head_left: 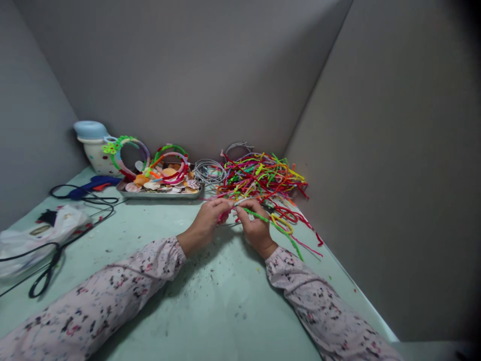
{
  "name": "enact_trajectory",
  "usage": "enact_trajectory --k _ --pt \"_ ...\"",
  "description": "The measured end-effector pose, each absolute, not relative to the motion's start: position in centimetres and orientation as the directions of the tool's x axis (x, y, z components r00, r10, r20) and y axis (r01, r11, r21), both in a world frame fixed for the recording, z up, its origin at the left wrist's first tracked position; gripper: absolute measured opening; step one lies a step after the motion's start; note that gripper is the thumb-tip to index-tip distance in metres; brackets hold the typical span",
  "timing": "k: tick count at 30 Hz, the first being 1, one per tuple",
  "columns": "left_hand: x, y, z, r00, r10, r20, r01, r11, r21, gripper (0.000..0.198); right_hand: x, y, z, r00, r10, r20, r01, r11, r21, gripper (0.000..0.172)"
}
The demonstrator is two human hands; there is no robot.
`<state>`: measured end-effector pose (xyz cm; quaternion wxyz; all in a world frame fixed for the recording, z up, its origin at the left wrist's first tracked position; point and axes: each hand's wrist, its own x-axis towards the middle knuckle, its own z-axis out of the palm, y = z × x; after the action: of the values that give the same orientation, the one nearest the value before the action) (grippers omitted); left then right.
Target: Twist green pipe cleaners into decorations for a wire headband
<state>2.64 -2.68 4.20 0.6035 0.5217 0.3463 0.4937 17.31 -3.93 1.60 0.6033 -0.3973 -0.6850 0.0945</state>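
Observation:
My left hand [208,219] and my right hand [256,225] meet at the middle of the pale green table [210,301], fingers pinched together. Between them runs a green pipe cleaner [259,216] that trails off to the right past my right wrist. A thin metal hoop seems to lie under my fingers, but I cannot make it out clearly. Just behind my hands lies a big tangled heap of coloured pipe cleaners [263,178].
A metal tray [160,194] holds seashells and wrapped headbands [171,163]. Bare wire hoops [210,171] lie beside it. At the left are a blue glue gun [93,184], black scissors [47,273], a plastic bag [41,233] and a white jar [94,145]. Grey walls close in on three sides.

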Motion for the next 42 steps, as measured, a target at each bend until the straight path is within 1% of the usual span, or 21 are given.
enact_trajectory --k 5,13,30,37,42 --pt "2.6 -2.7 4.2 0.262 0.959 0.111 -0.214 -0.054 0.975 0.021 17.4 -3.8 1.5 0.044 0.662 0.748 0.423 0.666 -0.614 0.004" --pt "2.6 -2.7 4.3 0.259 0.962 0.092 -0.214 -0.036 0.976 0.02 17.4 -3.9 1.5 0.042 0.674 0.737 0.421 0.657 -0.625 0.004" --pt "2.6 -2.9 4.7 0.283 0.956 0.08 -0.217 -0.017 0.976 0.024 17.5 -3.9 1.7 0.032 0.673 0.739 0.405 0.667 -0.625 0.004" --pt "2.8 -3.2 5.2 0.207 0.977 0.059 -0.176 -0.022 0.984 0.023 17.6 -3.7 1.5 0.017 0.674 0.739 0.433 0.661 -0.613 0.004" --pt "2.7 -3.1 5.2 0.251 0.965 0.07 -0.185 -0.023 0.982 0.024 17.5 -3.8 1.7 0.025 0.675 0.737 0.421 0.662 -0.62 0.005"
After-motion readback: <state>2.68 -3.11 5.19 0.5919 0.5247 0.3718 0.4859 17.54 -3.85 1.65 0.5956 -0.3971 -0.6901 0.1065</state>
